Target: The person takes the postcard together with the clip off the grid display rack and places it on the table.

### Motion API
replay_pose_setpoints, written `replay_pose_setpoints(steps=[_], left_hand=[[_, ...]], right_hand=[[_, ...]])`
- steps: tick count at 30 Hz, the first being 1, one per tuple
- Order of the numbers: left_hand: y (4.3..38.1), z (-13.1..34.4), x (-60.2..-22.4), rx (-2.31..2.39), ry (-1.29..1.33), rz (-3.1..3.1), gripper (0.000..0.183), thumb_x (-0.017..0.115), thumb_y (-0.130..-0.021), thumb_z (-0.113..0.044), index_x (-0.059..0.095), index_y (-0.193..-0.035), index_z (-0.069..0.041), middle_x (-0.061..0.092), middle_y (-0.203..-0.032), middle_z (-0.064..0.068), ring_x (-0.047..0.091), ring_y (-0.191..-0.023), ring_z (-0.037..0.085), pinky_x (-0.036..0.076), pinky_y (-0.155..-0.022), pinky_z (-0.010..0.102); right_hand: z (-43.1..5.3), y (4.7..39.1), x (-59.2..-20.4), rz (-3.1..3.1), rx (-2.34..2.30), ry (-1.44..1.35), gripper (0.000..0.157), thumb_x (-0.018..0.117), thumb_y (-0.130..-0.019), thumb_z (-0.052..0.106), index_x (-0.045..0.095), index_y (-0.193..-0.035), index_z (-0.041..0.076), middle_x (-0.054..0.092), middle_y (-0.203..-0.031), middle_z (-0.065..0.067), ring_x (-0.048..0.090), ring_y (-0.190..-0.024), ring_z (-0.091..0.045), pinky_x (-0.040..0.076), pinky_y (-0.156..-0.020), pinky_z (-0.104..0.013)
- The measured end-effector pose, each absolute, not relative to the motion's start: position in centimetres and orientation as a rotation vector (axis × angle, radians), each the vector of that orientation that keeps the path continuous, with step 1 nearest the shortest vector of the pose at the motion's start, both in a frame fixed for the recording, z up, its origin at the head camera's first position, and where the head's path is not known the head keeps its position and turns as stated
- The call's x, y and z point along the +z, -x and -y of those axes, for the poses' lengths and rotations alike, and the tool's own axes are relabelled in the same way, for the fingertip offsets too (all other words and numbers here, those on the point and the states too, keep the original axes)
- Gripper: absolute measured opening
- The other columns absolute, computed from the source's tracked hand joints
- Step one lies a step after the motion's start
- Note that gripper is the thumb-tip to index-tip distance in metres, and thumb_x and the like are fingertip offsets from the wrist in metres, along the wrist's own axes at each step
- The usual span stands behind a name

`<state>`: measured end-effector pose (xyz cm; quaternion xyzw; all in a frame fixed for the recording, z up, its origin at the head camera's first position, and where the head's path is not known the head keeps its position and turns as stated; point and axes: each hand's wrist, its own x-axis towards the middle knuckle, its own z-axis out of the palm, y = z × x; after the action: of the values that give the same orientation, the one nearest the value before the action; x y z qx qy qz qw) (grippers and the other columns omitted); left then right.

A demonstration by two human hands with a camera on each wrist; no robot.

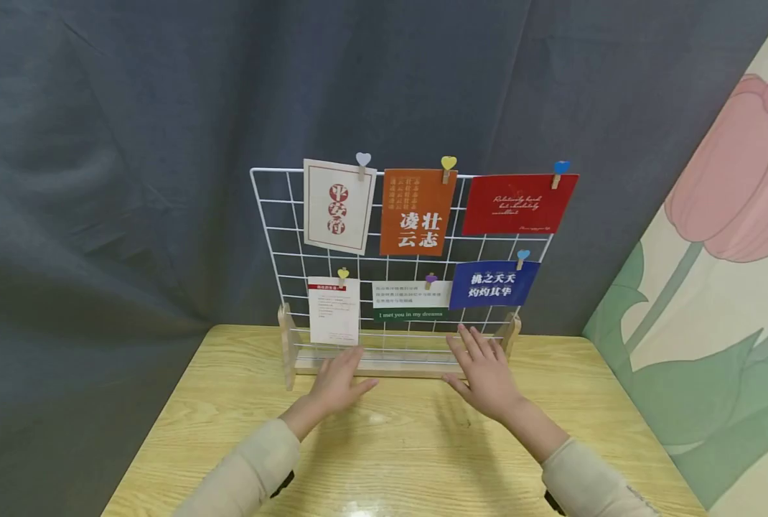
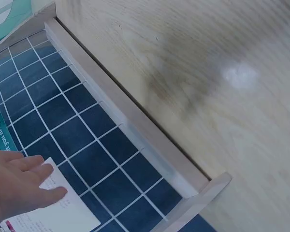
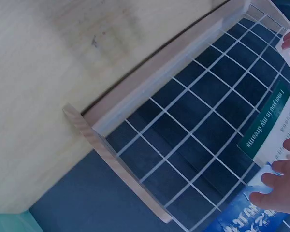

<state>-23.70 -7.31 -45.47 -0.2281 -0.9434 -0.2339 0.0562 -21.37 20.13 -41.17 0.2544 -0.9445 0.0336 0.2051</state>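
A white wire grid rack (image 1: 274, 230) stands upright in a wooden base (image 1: 400, 368). Heart-topped clips hold cards in two rows. The upper row has a cream card (image 1: 319, 230), an orange card (image 1: 397, 222) and a red card (image 1: 487, 208). Below are a white card with a red band (image 1: 322, 319), a green-and-white card (image 1: 400, 314) and a blue card (image 1: 468, 298). My left hand (image 1: 337, 380), fingers extended, is before the rack's lower left. My right hand (image 1: 489, 377) spreads its fingers before the lower right. Both hold nothing; contact with the rack cannot be told.
The rack is at the back of a yellow wood-grain table (image 1: 384, 467). Behind it hangs a dark grey curtain (image 1: 410, 79). A panel with a pink tulip print (image 1: 733, 187) leans along the right side.
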Motion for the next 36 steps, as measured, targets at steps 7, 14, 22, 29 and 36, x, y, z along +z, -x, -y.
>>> replay_pose_setpoints(steps=[7,14,22,29,36], left_hand=[[24.3,7.1,-43.9,-0.961,0.763,2.851,0.076,0.057,-0.077,-0.048,0.031,-0.132,-0.001,0.040,-0.127,0.016,0.041,-0.112,0.030,0.034,-0.092,0.041],[25.5,6.5,-42.0,-1.232,0.828,2.771,0.077,0.065,-0.074,-0.038,0.031,-0.130,0.002,0.038,-0.128,0.017,0.038,-0.114,0.029,0.032,-0.094,0.038],[26.3,6.2,-40.4,-1.383,0.897,2.693,0.074,0.071,-0.072,-0.021,0.031,-0.130,0.003,0.040,-0.126,0.019,0.042,-0.111,0.032,0.036,-0.089,0.043],[27.2,5.6,-39.5,-1.558,0.862,2.617,0.071,0.071,-0.071,-0.017,0.034,-0.128,0.004,0.046,-0.120,0.021,0.046,-0.107,0.032,0.037,-0.088,0.044],[28.0,4.8,-38.4,-1.790,0.791,2.532,0.069,0.071,-0.071,-0.016,0.036,-0.128,0.002,0.047,-0.119,0.021,0.046,-0.106,0.033,0.038,-0.088,0.042]], right_hand=[[-20.5,21.8,-38.9,2.590,0.106,-0.785,0.061,0.062,-0.076,0.038,0.046,-0.123,0.002,0.034,-0.130,-0.020,0.031,-0.116,-0.037,0.025,-0.090,-0.056],[-21.3,22.9,-36.6,2.505,0.092,-0.834,0.058,0.070,-0.070,0.032,0.051,-0.117,0.002,0.042,-0.124,-0.020,0.038,-0.110,-0.036,0.028,-0.088,-0.055],[-22.2,23.9,-34.3,2.425,0.054,-0.840,0.057,0.074,-0.065,0.026,0.054,-0.113,0.003,0.046,-0.120,-0.019,0.041,-0.107,-0.036,0.032,-0.087,-0.051],[-23.6,25.0,-32.5,2.413,0.116,-0.790,0.053,0.072,-0.067,0.020,0.053,-0.112,0.001,0.047,-0.118,-0.020,0.042,-0.105,-0.038,0.033,-0.085,-0.054],[-25.0,26.0,-31.0,2.379,0.221,-0.662,0.052,0.071,-0.068,0.014,0.051,-0.112,-0.004,0.047,-0.115,-0.022,0.042,-0.103,-0.040,0.036,-0.080,-0.055]])
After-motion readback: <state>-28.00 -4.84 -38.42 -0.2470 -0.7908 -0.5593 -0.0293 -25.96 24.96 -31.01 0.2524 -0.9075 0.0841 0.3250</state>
